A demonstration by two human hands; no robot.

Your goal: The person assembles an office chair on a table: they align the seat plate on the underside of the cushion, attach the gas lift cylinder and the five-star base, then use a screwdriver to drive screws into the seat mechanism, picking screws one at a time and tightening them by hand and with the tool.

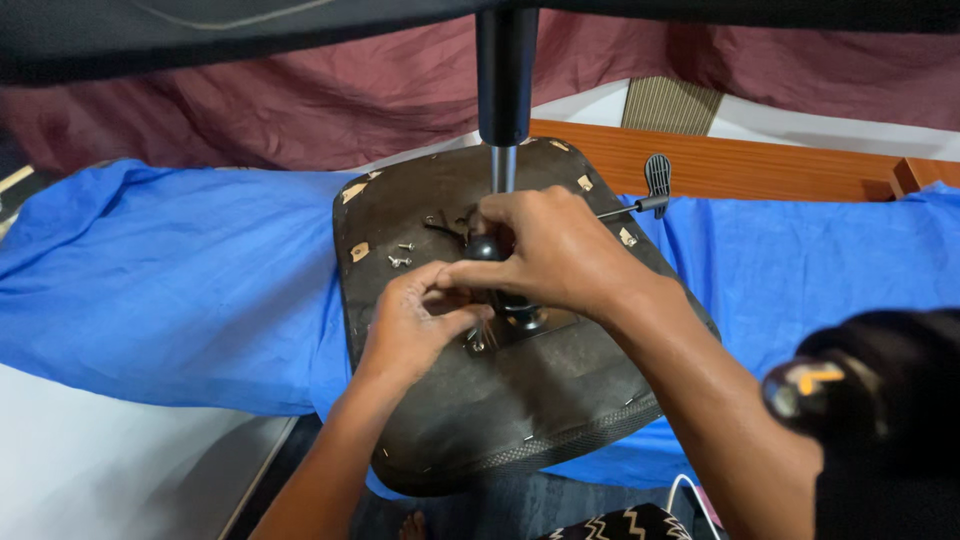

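Seat pan (520, 400) was upside down on the blue sheet (180, 280), gas column (505, 80) standing up out of the metal mounting plate (520, 325) at its middle. Both my hands were on that plate.

Risks as I judged them:
- Loose screws (399, 254) sat on the bare seat underside, just left of the plate. A bump from my left wrist could have rolled them off into the folds of the sheet.
- The pan overhung the near edge of the bed. Pressing hard on the near side might have tipped it toward me.
- The column looked top-heavy. If the plate wasn't fixed down, it could have leaned and pinched fingers.
- Adjustment lever (650, 190) stuck out to the right, near my right forearm; easy to snag.

Fingers:
- Left hand (415, 325): thumb and forefinger pinched nearly closed at the plate's left edge. Something small seemed to be between them; couldn't tell what.
- Right hand (555, 250): curled loosely over a black rounded part (484, 248) at the column's foot, fingertips touching the left hand's. Whether it actually gripped that part or just rested on it, I couldn't tell.
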